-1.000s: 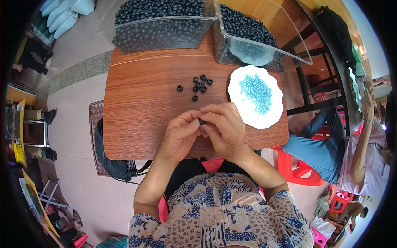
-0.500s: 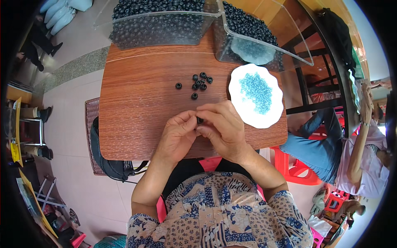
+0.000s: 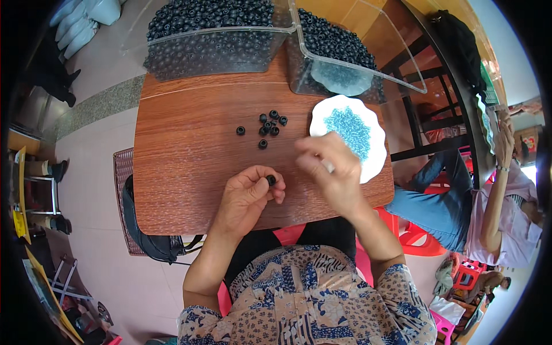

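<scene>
Between the thumb and fingers of my left hand (image 3: 242,198) is a small round black part (image 3: 271,180), like a wide-holed bead. My right hand (image 3: 338,172) is apart from it, over the near left edge of a white scalloped plate (image 3: 376,138), with its fingers bent and smeared by motion. Something pale shows by those fingers; I cannot make out what it is. Many tiny light-blue pieces (image 3: 348,129) lie on the plate. Beyond my hands, several black parts (image 3: 264,130) like the held one lie loosely grouped on the wooden table (image 3: 190,172).
Two clear plastic bins (image 3: 210,54) full of black parts stand along the table's far edge; the right bin (image 3: 322,80) has a pale dish shape showing through its front. A dark bag (image 3: 138,213) hangs at the left. A seated person (image 3: 494,224) is at the right.
My hands were together at the black part. Now my right hand has moved off to the right, toward the plate, while my left hand keeps the part. The view has shifted slightly.
</scene>
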`<move>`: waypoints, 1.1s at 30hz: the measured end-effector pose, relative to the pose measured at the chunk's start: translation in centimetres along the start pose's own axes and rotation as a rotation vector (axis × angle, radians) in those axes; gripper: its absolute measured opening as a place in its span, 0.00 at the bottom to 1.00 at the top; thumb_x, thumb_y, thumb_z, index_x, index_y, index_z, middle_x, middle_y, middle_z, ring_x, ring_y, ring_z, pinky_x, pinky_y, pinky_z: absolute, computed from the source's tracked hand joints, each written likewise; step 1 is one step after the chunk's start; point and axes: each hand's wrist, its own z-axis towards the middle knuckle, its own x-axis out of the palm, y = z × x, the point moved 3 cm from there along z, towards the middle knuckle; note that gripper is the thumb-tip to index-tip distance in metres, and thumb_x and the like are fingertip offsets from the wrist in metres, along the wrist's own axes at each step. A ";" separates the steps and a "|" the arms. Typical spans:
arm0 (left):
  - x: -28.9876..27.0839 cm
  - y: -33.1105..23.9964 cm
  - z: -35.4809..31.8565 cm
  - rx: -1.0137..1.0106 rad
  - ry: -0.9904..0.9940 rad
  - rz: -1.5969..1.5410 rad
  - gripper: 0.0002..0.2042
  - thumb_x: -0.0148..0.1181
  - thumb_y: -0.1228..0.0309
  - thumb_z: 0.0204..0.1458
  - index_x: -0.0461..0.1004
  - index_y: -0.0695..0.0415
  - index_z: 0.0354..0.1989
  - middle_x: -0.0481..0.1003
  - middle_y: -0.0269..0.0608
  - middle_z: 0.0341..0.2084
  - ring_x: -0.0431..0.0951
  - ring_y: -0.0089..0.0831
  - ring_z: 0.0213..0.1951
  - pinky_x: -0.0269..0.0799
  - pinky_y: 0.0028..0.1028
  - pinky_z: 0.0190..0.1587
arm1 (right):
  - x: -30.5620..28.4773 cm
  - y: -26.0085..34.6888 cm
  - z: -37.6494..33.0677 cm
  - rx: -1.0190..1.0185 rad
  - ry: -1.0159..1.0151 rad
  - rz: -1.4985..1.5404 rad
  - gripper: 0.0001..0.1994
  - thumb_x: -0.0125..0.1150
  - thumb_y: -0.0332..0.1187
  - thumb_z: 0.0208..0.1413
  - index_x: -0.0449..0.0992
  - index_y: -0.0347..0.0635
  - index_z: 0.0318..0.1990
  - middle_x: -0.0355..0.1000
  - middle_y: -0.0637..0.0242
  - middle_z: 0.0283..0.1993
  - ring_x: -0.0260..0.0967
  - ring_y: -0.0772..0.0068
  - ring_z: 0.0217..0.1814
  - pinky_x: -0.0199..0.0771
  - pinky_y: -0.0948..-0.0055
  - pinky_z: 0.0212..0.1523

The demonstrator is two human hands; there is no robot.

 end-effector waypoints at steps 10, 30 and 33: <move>0.4 0.3 -0.2 0.055 -0.026 0.057 0.13 0.60 0.66 0.55 0.70 0.63 0.41 0.71 0.42 0.34 0.69 0.28 0.34 0.65 0.33 0.39 | -4.4 -1.6 1.9 0.000 -0.093 -0.272 0.07 0.66 0.21 0.46 0.79 0.36 0.35 0.75 0.63 0.32 0.69 0.68 0.34 0.68 0.73 0.36; 0.6 0.5 -0.1 0.105 -0.067 0.190 0.11 0.60 0.69 0.55 0.72 0.65 0.39 0.72 0.46 0.35 0.71 0.30 0.33 0.68 0.31 0.39 | -4.7 -7.0 -2.6 -0.071 0.064 -0.641 0.09 0.67 0.22 0.38 0.80 0.42 0.31 0.69 0.63 0.26 0.66 0.61 0.31 0.67 0.66 0.32; 0.6 0.6 -0.2 0.110 -0.071 0.181 0.11 0.60 0.69 0.55 0.72 0.65 0.39 0.72 0.46 0.34 0.71 0.30 0.33 0.68 0.31 0.39 | -5.3 -6.4 -2.6 0.006 0.090 -0.467 0.09 0.67 0.22 0.38 0.80 0.43 0.30 0.68 0.64 0.25 0.66 0.62 0.31 0.67 0.67 0.31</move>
